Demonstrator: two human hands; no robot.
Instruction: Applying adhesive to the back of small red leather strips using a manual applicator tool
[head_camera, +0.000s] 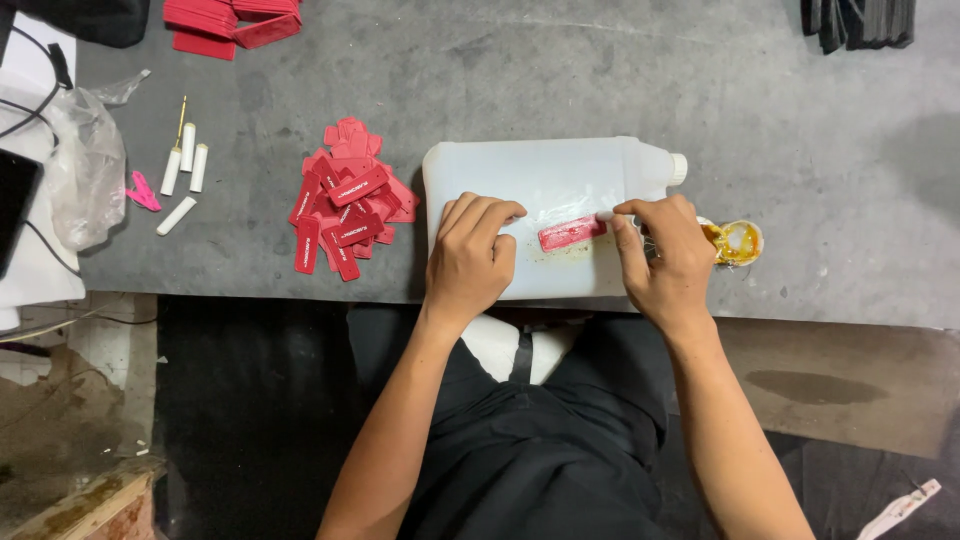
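Head view: a white jug (540, 180) lies flat on the grey tabletop (560, 80). On the jug's side rests a red tag (571, 233). The left hand (472, 258) presses curled fingers on the jug, left of the tag. The right hand (662, 258) pinches what seems a thin white stick (604, 215) at the tag's right end. Left of the jug sits a tag pile (348, 205); right of it, a small glue pot (738, 241).

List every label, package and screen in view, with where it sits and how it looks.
Red label: on the white jug, between both hands; flat, oblong.
Pile of red labels: left of jug; light print.
Red stack: top edge.
Dark screen: far left.
Clear bag: beside it.
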